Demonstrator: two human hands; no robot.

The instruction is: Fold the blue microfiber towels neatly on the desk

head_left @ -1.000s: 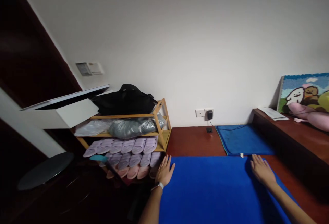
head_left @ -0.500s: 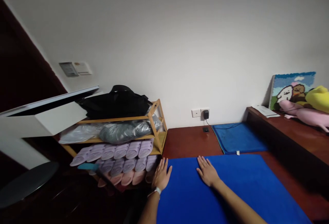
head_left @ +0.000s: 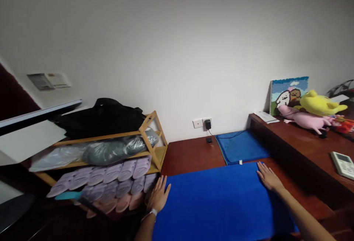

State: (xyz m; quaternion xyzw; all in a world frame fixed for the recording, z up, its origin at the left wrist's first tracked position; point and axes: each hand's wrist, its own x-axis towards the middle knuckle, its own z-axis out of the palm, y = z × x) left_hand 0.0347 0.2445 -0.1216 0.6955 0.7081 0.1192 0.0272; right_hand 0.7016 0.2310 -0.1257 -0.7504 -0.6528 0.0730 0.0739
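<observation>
Since half a second ago the right hand [head_left: 267, 177] has slid from the middle of the blue mat [head_left: 221, 204] out to its far right corner, while the left hand [head_left: 159, 196] stays at the far left corner. Both hands lie flat on the mat, palms down, fingers straight and a little spread; they grasp nothing, only press on the cloth. A white band is on the left wrist.

The mat is spread on the red-brown wooden platform [head_left: 190, 154], its left edge close to a wooden rack [head_left: 151, 138] with rows of pale slippers [head_left: 110, 174], wrapped bundles and a black bag [head_left: 102, 117] on top. Just behind the mat lies a smaller blue mat [head_left: 240, 147], touching or nearly touching its far edge. A charger [head_left: 208, 124] sits in the wall socket. On the raised ledge [head_left: 304, 141] at the right are plush toys [head_left: 312, 112], a picture and a white remote [head_left: 343, 163].
</observation>
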